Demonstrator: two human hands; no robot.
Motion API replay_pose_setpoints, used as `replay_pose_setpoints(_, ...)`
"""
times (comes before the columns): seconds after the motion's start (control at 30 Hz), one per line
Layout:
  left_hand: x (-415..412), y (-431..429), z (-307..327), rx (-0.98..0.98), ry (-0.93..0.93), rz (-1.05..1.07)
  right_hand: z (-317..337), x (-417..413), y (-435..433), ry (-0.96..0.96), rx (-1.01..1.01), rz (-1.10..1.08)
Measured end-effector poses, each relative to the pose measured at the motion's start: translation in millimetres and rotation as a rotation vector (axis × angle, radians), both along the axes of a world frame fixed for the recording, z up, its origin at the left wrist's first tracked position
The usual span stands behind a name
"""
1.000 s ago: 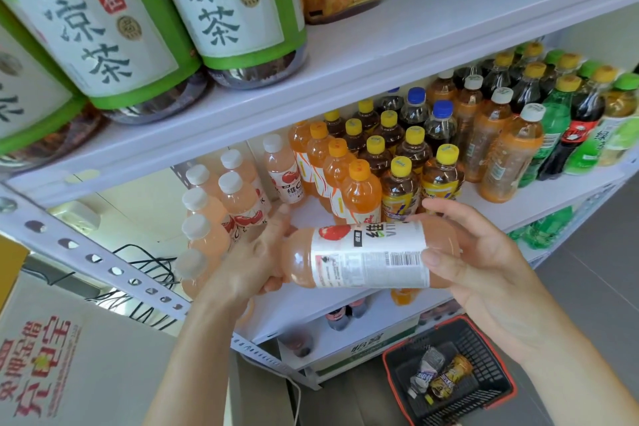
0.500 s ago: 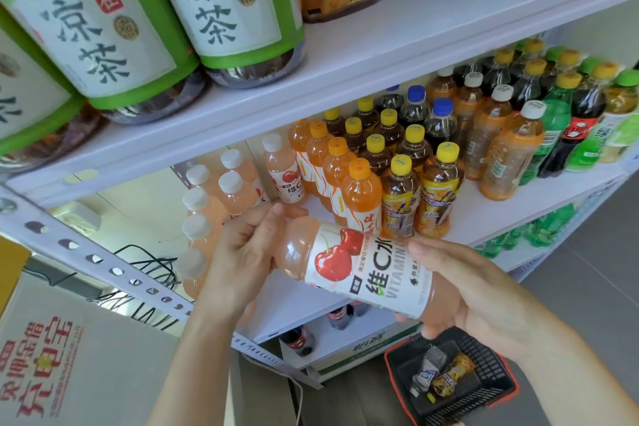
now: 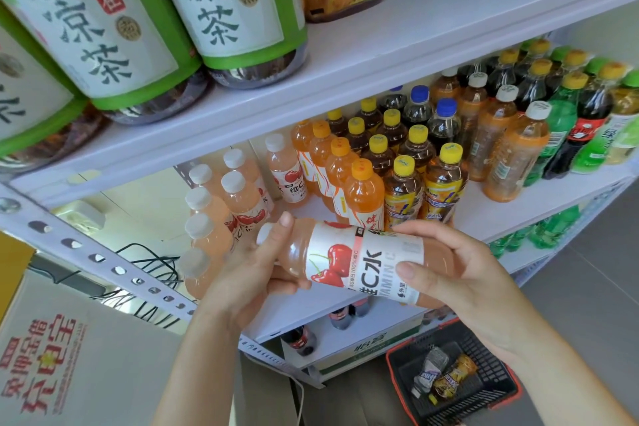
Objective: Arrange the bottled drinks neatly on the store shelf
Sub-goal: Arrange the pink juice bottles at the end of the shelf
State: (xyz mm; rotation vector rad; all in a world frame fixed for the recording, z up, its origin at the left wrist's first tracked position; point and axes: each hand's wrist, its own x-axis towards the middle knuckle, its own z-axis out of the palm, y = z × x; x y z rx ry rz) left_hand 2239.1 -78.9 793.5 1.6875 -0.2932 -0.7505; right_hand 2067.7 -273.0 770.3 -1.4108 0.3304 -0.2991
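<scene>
Pink drink bottle (image 3: 345, 261) with a cherry label lies sideways in the air just before the front edge of the middle shelf (image 3: 480, 209), cap to the left; the left hand (image 3: 242, 273) grips its neck end; the right hand (image 3: 460, 273) curls round its base end; matching pink bottles (image 3: 238, 194) stand at the shelf's left end.

On the middle shelf (image 3: 484, 218) a bare lane runs between the pink bottles (image 3: 238, 194) and the orange bottles (image 3: 363, 197), closed at the back by a lone pink bottle (image 3: 287, 173). A sideways bottle (image 3: 345, 259) gripped by the left hand (image 3: 242, 273) and right hand (image 3: 460, 270) lies before its mouth.
</scene>
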Motion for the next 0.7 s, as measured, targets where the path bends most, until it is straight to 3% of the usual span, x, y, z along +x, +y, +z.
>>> replay_pose_setpoints(0.2,-5,-8,-10,-0.249,0.100,0.086,-5,3,-6,-0.087,0.040,-0.105)
replay_pose_setpoints(0.37,-7,-10,-18,-0.303,0.115,0.143,-6,6,-7,-0.137,0.270,-0.069)
replay_pose_setpoints(0.53,0,-5,-27,-0.314,0.159,0.137,-12,8,-7,-0.085,0.214,-0.046)
replay_pose_setpoints(0.63,11,-2,-28,-0.174,0.191,0.190,-20,11,-6,-0.107,0.204,-0.007)
replay_pose_setpoints(0.7,16,3,-26,0.058,0.052,0.128,-25,14,-6,-0.110,0.176,0.003)
